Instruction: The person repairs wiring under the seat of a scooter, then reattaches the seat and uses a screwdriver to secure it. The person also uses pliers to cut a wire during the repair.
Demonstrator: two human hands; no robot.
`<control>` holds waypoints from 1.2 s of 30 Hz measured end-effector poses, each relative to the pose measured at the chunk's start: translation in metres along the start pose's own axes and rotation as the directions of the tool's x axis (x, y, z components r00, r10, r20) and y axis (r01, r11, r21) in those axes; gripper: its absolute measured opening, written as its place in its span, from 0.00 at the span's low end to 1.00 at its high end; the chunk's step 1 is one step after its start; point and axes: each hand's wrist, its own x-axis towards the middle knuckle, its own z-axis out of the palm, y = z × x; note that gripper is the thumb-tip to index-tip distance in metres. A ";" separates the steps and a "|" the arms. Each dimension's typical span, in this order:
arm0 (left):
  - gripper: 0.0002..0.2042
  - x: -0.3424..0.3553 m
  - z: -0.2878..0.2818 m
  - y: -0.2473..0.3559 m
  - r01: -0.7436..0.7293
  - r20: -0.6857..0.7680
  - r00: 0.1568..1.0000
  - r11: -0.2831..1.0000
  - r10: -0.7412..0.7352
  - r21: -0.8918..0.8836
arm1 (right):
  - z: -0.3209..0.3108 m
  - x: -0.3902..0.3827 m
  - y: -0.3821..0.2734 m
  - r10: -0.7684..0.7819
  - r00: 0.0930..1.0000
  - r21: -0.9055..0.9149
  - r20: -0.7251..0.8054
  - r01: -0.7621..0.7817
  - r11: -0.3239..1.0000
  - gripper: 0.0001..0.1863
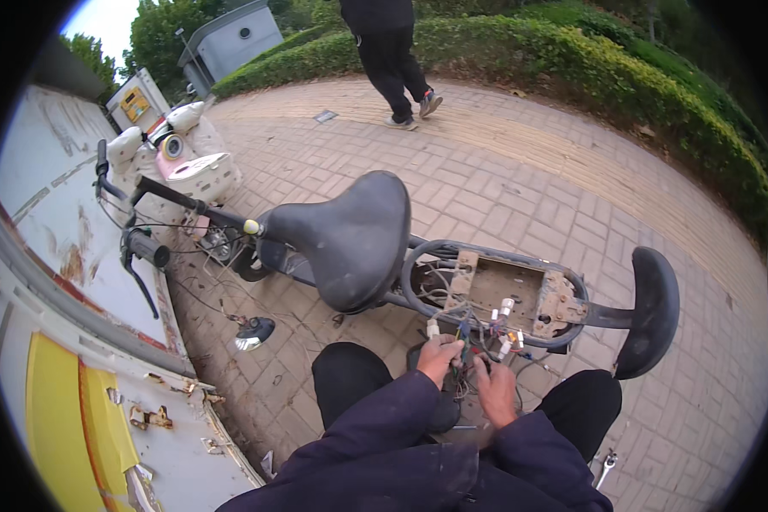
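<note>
Close in front of me stands an electric bike with a black saddle and an uncovered rear frame full of dust and cables. A bundle of coloured wires with white plug connectors spills over the frame's near side. My left hand is closed, thumb and fingers pinching wires from this bundle. Just to its right, my right hand also pinches a wire of the bundle between thumb and forefinger. The exact wire ends are too small to make out.
A detached headlamp lies on the paving left of my knee. A wrench rests at lower right. White metal panels line the left side, beside a cluttered white basket. A person walks near the hedge.
</note>
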 end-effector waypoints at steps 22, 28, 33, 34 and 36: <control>0.09 -0.005 -0.006 0.008 -0.149 0.109 0.986 0.955 0.125 0.255 | 0.015 0.046 -0.002 0.190 0.965 0.740 0.181 -0.261 0.620 0.11; 0.08 -0.007 -0.007 0.008 -0.091 0.083 0.993 0.995 0.088 0.039 | 0.013 0.045 -0.017 0.226 0.960 0.758 0.167 -0.272 0.592 0.13; 0.10 -0.004 -0.009 0.008 -0.122 0.089 0.990 0.981 0.109 0.150 | 0.014 0.045 -0.026 0.168 0.934 0.748 0.316 -0.354 0.561 0.12; 0.10 -0.004 -0.009 0.008 -0.141 0.121 0.984 0.983 0.127 0.114 | 0.015 0.046 -0.028 0.178 0.940 0.750 0.290 -0.339 0.568 0.12; 0.11 -0.006 -0.009 0.010 -0.115 0.117 0.988 0.989 0.103 0.095 | 0.019 0.049 -0.031 0.241 0.936 0.774 0.258 -0.349 0.529 0.12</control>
